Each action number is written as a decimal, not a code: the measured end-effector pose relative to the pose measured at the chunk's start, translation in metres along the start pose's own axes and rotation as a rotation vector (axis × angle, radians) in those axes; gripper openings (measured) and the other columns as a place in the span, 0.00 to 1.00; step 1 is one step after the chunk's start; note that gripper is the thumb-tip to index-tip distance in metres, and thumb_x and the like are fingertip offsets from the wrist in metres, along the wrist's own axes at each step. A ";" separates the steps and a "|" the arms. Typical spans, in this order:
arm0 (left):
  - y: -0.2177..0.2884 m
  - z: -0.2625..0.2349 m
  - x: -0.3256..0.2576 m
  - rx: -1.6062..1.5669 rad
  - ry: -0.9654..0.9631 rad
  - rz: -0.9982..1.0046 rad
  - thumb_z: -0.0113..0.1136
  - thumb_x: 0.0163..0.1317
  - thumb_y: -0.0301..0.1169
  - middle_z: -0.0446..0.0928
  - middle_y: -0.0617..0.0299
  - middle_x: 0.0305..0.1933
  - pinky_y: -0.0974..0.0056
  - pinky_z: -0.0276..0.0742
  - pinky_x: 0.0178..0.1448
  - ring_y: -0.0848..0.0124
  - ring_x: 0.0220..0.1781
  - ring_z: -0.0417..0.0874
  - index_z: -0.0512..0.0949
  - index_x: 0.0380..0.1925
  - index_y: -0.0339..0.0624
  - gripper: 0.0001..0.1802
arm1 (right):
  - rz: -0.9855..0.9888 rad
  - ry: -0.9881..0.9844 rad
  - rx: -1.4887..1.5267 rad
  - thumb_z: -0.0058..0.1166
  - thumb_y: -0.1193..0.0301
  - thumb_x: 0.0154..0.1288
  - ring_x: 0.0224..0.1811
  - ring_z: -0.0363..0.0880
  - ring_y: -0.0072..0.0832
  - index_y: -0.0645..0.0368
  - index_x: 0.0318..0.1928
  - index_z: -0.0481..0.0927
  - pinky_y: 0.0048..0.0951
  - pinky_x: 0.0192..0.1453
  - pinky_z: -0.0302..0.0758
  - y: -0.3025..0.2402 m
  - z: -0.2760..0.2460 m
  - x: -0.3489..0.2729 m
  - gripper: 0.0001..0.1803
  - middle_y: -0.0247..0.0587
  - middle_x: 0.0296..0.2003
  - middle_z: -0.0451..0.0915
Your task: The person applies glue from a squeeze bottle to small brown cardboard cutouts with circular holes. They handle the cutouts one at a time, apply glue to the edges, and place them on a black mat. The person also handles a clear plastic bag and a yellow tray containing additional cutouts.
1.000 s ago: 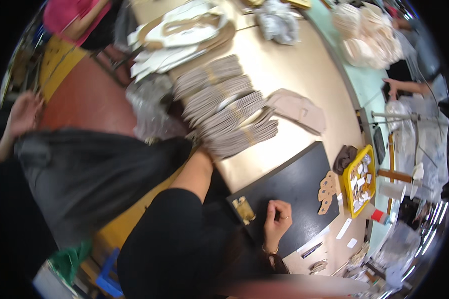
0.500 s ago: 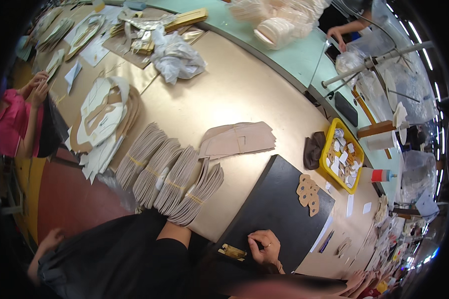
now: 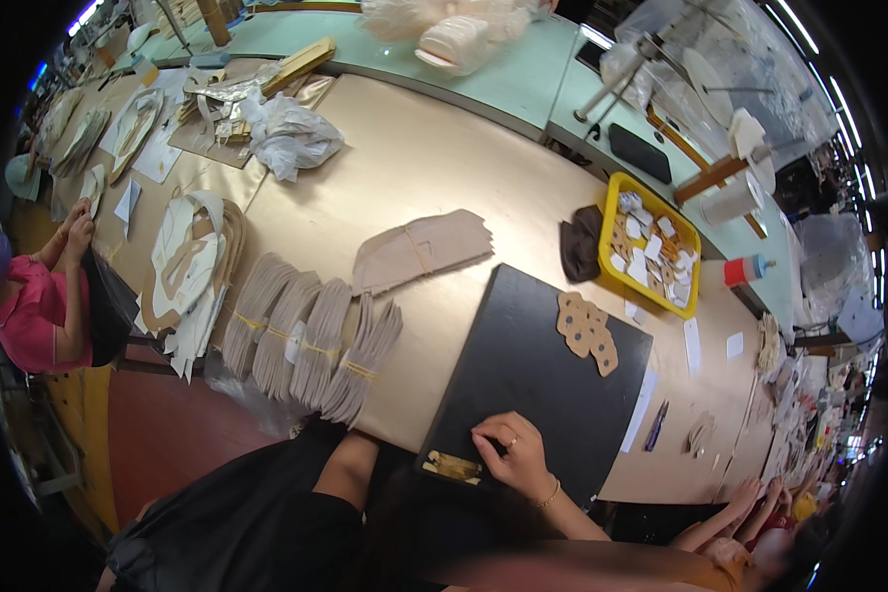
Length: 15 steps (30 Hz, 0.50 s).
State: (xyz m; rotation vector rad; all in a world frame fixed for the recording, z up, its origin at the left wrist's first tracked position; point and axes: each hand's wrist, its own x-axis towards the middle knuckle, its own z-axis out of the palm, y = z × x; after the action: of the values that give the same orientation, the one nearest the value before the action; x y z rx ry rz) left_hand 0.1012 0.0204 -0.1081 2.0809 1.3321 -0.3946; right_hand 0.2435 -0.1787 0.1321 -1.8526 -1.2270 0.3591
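Note:
My right hand point(image 3: 515, 452), with a ring and a bracelet, rests on the near part of a black board point(image 3: 538, 385). Its fingers are curled with the thumb against them; whatever they may hold is hidden. Beside the hand, a gold-coloured plate point(image 3: 452, 468) lies at the board's near left corner. Several small tan cut pieces point(image 3: 586, 331) with dark dots overlap at the board's far right. Left of the board stand several banded bundles of beige cut pieces point(image 3: 296, 340). A flatter banded beige stack point(image 3: 419, 252) lies behind them. I cannot find my left hand.
A yellow basket point(image 3: 610, 212) of tags and tan pieces stands at the far right, beside a dark brown cloth point(image 3: 580, 245). A pen point(image 3: 656, 426) and a paper strip point(image 3: 638, 411) lie right of the board. Another person in pink point(image 3: 44, 316) works at the left.
The view has shifted, so the table sits differently in the picture and more of my right forearm shows. My right hand stays curled on the board near the gold-coloured plate.

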 end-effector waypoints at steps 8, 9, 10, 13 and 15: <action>0.009 -0.001 -0.026 0.079 0.025 0.077 0.56 0.55 0.42 0.80 0.51 0.45 0.55 0.77 0.52 0.58 0.49 0.81 0.82 0.39 0.43 0.17 | -0.054 0.037 0.070 0.60 0.75 0.55 0.31 0.77 0.34 0.60 0.31 0.79 0.31 0.35 0.73 0.006 -0.004 -0.007 0.04 0.39 0.29 0.77; 0.010 -0.002 -0.028 0.087 0.026 0.082 0.56 0.55 0.42 0.80 0.51 0.45 0.55 0.77 0.52 0.58 0.49 0.81 0.82 0.39 0.43 0.17 | -0.062 0.041 0.082 0.60 0.75 0.56 0.31 0.77 0.34 0.60 0.31 0.79 0.31 0.36 0.73 0.007 -0.005 -0.008 0.04 0.38 0.29 0.77; 0.010 -0.002 -0.031 0.095 0.027 0.085 0.56 0.55 0.42 0.80 0.51 0.45 0.55 0.77 0.52 0.58 0.49 0.81 0.82 0.39 0.43 0.17 | -0.069 0.044 0.095 0.60 0.75 0.56 0.31 0.77 0.34 0.60 0.31 0.79 0.31 0.36 0.73 0.008 -0.005 -0.009 0.04 0.38 0.29 0.77; 0.014 -0.003 -0.039 0.120 0.028 0.096 0.56 0.55 0.42 0.80 0.51 0.45 0.55 0.77 0.52 0.58 0.49 0.81 0.82 0.39 0.43 0.18 | -0.101 0.043 0.104 0.58 0.74 0.57 0.34 0.76 0.35 0.60 0.32 0.78 0.31 0.39 0.72 0.010 -0.007 -0.013 0.04 0.38 0.31 0.76; 0.016 -0.004 -0.043 0.136 0.027 0.108 0.56 0.55 0.42 0.80 0.51 0.45 0.55 0.77 0.52 0.58 0.49 0.81 0.82 0.39 0.43 0.18 | -0.132 0.042 0.118 0.57 0.73 0.57 0.35 0.74 0.35 0.60 0.32 0.77 0.32 0.41 0.71 0.010 -0.008 -0.015 0.04 0.38 0.32 0.74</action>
State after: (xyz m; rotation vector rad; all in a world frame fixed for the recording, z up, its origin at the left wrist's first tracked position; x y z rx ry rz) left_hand 0.0962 -0.0119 -0.0761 2.2665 1.2311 -0.4222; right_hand 0.2470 -0.1969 0.1257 -1.6619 -1.2652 0.3112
